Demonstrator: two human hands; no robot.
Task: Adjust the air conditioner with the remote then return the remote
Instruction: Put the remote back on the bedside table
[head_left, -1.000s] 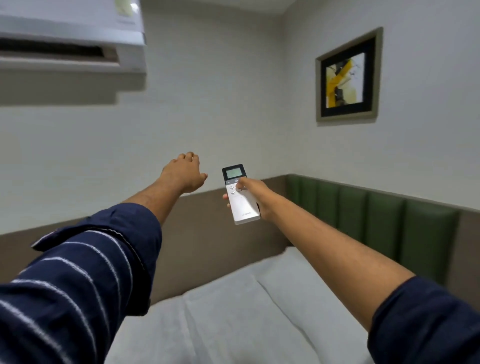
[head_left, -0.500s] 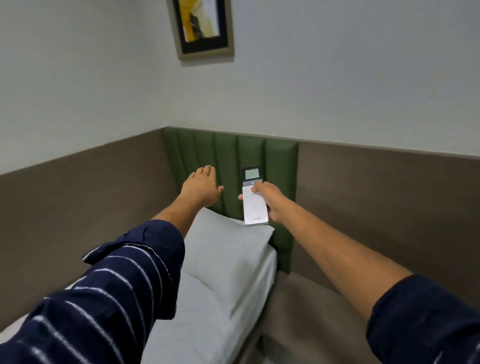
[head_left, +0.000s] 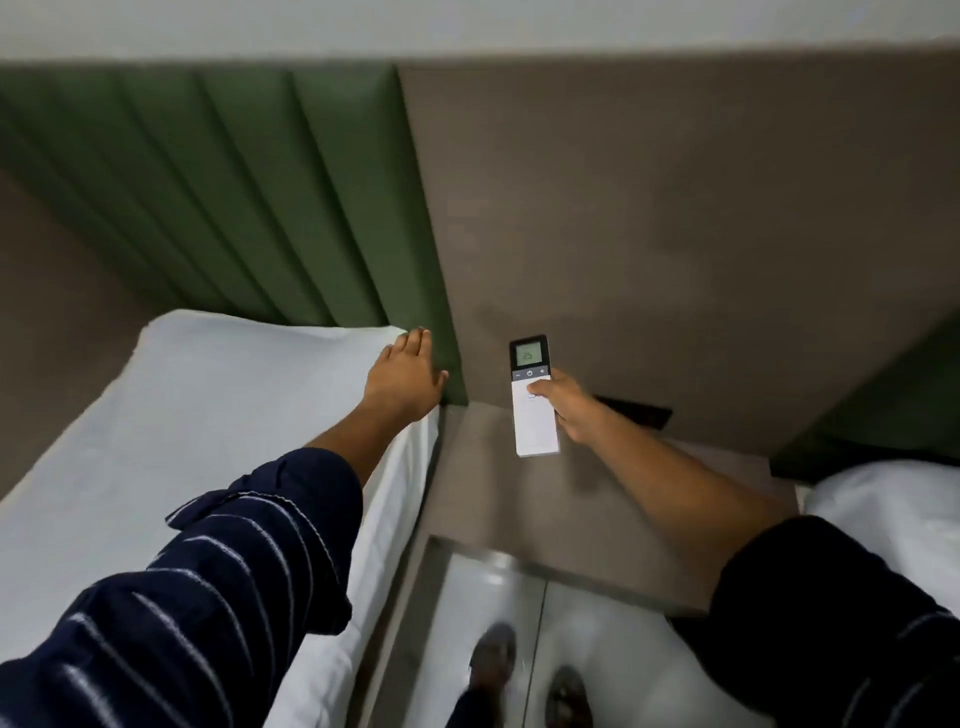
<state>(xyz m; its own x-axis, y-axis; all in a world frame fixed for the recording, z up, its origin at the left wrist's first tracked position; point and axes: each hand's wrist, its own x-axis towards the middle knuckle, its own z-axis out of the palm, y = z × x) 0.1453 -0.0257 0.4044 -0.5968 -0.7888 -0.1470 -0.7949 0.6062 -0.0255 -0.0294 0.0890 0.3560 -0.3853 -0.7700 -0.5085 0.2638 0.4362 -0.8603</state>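
My right hand (head_left: 569, 408) grips a slim white remote (head_left: 535, 415) with a dark top and a lit display reading 25; my thumb lies on its face just below the button row. The remote hangs in the air above a brown bedside table (head_left: 498, 499). My left hand (head_left: 408, 382) is empty, fingers together and stretched out, hovering over the far corner of the white pillow (head_left: 223, 395). The air conditioner is out of view.
A green padded headboard (head_left: 249, 197) backs the bed on the left. A brown wall panel (head_left: 675, 218) rises behind the table, with a dark slot (head_left: 636, 413) by my right wrist. A second white bed (head_left: 893, 509) lies right. Glossy floor and my feet (head_left: 491, 657) are below.
My view has swung right and down, from the air conditioner and framed picture to the bedside table. Both arms came down with it, and the remote now hangs over the table.
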